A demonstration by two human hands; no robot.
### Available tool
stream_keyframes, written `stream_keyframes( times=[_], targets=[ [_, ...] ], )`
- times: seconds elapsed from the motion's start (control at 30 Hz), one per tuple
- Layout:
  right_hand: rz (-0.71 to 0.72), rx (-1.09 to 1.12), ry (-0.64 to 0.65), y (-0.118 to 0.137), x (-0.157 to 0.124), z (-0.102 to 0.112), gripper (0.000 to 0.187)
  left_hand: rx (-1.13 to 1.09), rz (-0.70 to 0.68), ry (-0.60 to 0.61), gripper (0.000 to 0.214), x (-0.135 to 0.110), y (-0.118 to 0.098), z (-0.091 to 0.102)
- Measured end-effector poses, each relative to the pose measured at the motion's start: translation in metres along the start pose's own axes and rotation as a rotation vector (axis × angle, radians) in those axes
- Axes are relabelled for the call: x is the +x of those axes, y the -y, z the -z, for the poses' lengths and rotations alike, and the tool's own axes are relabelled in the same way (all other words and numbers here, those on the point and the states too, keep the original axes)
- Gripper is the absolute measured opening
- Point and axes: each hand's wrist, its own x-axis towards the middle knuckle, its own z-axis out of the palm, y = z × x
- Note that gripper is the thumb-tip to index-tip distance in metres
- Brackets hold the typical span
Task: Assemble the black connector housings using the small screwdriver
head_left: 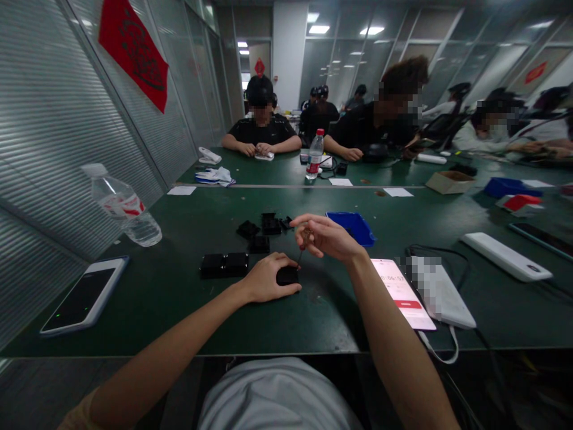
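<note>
My left hand is wrapped round a small black plastic box and holds it against the green table. Above its right edge, my right hand grips a small screwdriver between curled fingers. The thin shaft points down to the box's edge; whether its tip touches a screw is too small to tell. Left of the box lies a pair of joined black cases. Several black plastic parts are heaped just beyond my hands. A blue tray sits behind my right wrist.
A water bottle and a phone are at the left. On the right, a lit phone lies beside a white power bank with cables. Across the table, people sit near another bottle and white-blue gloves.
</note>
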Motion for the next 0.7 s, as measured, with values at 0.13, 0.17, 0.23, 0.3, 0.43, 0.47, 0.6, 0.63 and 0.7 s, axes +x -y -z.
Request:
stream_keyframes(
  times=[0.13, 0.17, 0.23, 0.3, 0.43, 0.47, 0.6, 0.63, 0.7],
  targets=[
    [0.027, -0.052, -0.028, -0.0012, 0.0009, -0.0009, 0.033, 0.007, -0.004, 0.005, 0.035, 0.0002, 0.0003, 0.0001],
    [0.034, -0.063, -0.03, -0.0017, 0.0011, -0.0011, 0.034, 0.011, -0.006, 0.008, 0.035, 0.0003, 0.0004, 0.0001],
    [0.047, -0.073, -0.029, -0.0026, 0.0014, -0.0013, 0.034, 0.017, -0.008, 0.009, 0.035, 0.0003, 0.0007, 0.0001],
    [0.042, -0.063, -0.023, -0.0032, 0.0016, -0.0012, 0.035, 0.016, -0.004, 0.006, 0.035, 0.0001, 0.0008, 0.0001],
    [0.029, -0.008, -0.012, -0.0024, 0.0008, -0.0007, 0.035, 0.006, 0.005, 0.008, 0.036, -0.0002, 0.0001, 0.0007],
    [0.025, 0.001, -0.011, -0.0019, 0.0005, -0.0005, 0.036, 0.003, 0.005, 0.009, 0.036, -0.0002, -0.0002, 0.0009],
    [-0.007, -0.016, -0.011, 0.0, -0.0007, 0.0003, 0.037, 0.004, 0.002, 0.012, 0.036, -0.0001, -0.0014, 0.0018],
    [-0.009, -0.029, -0.017, 0.0002, -0.0007, 0.0004, 0.035, 0.006, 0.0, 0.012, 0.037, 0.0, -0.0014, 0.0018],
    [0.008, -0.047, -0.035, 0.0, -0.0004, 0.0003, 0.033, 0.009, 0.0, 0.012, 0.037, 0.0, -0.0011, 0.0015]
  ],
)
